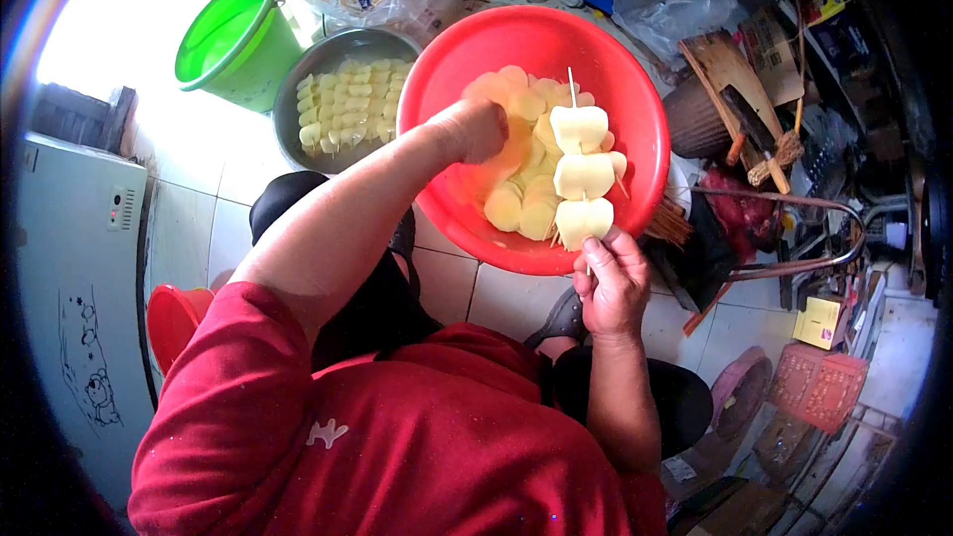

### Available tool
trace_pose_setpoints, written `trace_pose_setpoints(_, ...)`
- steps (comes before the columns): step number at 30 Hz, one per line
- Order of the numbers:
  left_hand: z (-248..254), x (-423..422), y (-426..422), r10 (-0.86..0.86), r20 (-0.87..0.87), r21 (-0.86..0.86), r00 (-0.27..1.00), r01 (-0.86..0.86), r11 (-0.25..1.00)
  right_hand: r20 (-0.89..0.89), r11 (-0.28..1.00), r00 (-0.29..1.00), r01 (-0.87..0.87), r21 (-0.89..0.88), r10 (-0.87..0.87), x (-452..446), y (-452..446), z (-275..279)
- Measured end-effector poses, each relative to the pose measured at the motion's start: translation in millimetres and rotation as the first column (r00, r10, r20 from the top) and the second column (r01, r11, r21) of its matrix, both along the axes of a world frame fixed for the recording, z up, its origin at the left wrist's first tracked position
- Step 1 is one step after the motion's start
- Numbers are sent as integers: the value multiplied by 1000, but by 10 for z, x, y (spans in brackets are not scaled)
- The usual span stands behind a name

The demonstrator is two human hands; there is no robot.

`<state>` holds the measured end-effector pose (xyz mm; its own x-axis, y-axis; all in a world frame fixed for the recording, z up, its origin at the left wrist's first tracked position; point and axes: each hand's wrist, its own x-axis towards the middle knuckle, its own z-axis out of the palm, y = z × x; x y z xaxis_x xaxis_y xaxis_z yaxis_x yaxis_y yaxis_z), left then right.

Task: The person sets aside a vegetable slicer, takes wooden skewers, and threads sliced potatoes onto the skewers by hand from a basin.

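My right hand [611, 283] pinches the lower end of a potato skewer [584, 177], a thin stick carrying three folded pale-yellow slices. The skewer stands over the right side of a large red basin [635, 129], its bare tip pointing away from me. In the basin lies a heap of round potato slices [504, 203]. Over the heap's left side, my left hand [479, 131] is curled closed; its fingertips are hidden, so what they hold cannot be made out. More sticks show partly under the skewer.
A grey metal bowl [290, 129] of finished-looking potato skewers [349, 104] stands left of the basin, beside a green bucket [253, 60]. Bundled wooden sticks [670, 223] lie right of the basin, near a metal-framed stool [844, 213]. A white cabinet [79, 208] borders the left.
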<state>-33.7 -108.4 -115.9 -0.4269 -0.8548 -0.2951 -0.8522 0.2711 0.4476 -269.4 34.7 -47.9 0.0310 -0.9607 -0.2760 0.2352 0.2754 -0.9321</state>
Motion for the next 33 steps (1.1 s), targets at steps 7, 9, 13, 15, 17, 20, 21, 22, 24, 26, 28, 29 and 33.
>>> trace_pose_setpoints(7,534,-234,235,342,21,-83,939,-339,937,-34,1000,999,27,-2,-27,-35,-16,21)
trace_pose_setpoints(9,332,-358,265,148,-25,-7,989,-148,989,-57,999,998,31,-17,-32,-57,-31,23)
trace_pose_setpoints(13,305,-699,539,-1,27,189,1000,-4,982,-39,1000,999,13,-18,-13,-70,-32,30)
trace_pose_setpoints(15,217,-760,567,22,8,157,1000,-23,987,-51,1000,998,21,2,-21,-82,-24,40)
trace_pose_setpoints(17,229,-792,563,30,64,173,998,-40,984,-57,1000,998,23,-2,-23,-122,-17,-9)
trace_pose_setpoints(20,203,-799,539,16,74,192,997,-30,981,-57,1000,998,27,-4,-27,-134,-19,-13)
trace_pose_setpoints(21,145,-801,528,15,75,193,997,-29,981,-56,1000,998,30,-3,-30,-127,-19,-2)
trace_pose_setpoints(22,75,-805,515,15,54,178,998,-25,984,-54,1000,998,31,-2,-31,-114,-21,13)
trace_pose_setpoints(24,29,-780,459,14,33,164,999,-20,986,-77,999,996,38,-7,-39,-91,-24,37)
trace_pose_setpoints(26,161,-684,336,55,-25,154,998,-51,987,-79,1000,997,25,-9,-25,-89,-18,30)
trace_pose_setpoints(28,234,-572,201,236,-162,134,958,-216,967,-79,1000,997,11,-11,-12,-98,-12,33)
trace_pose_setpoints(29,233,-487,139,308,-302,127,902,-282,951,-83,1000,996,-13,18,14,-109,-3,42)
trace_pose_setpoints(33,558,-327,10,743,-645,661,182,-355,661,-93,991,989,-111,78,118,-113,36,28)
